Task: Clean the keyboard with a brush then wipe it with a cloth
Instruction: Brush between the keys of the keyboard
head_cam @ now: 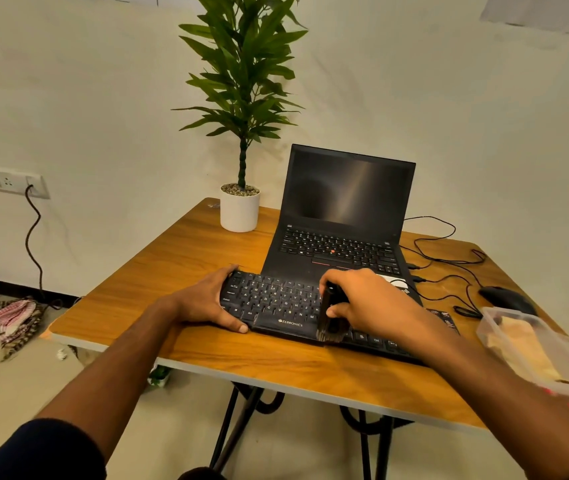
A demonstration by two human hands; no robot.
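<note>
Head view showed both forearms reaching forward over the near edge of a wooden table (276, 372). On the near right, a clear plastic box (532, 348) sat at the table's edge with a pale folded item inside; whether that item was a cloth could not be told. The left hand (203, 303) gripped the left end of a black keyboard (276, 306), thumb curled against the front edge and fingers wrapped round the far left corner. The keyboard lay flat across the middle of the table, its far edge overlapping the front of a laptop (342, 216). The right hand (369, 303) was closed round the handle of a dark brush (331, 317), fingers curled over the top and thumb pressed against its side. The brush stood roughly upright, with its bristles touching the keyboard's front edge just right of the printed brand name. To the right, a black mouse (504, 297) rested near the box, and thin black cables (449, 268) looped between the mouse and the laptop. The laptop stood open behind the keyboard, its screen dark. At the far left corner stood a white pot holding a green plant (241, 98). Checked fabric (9, 317) lay on the floor to the left, below a wall socket (6, 180).
</note>
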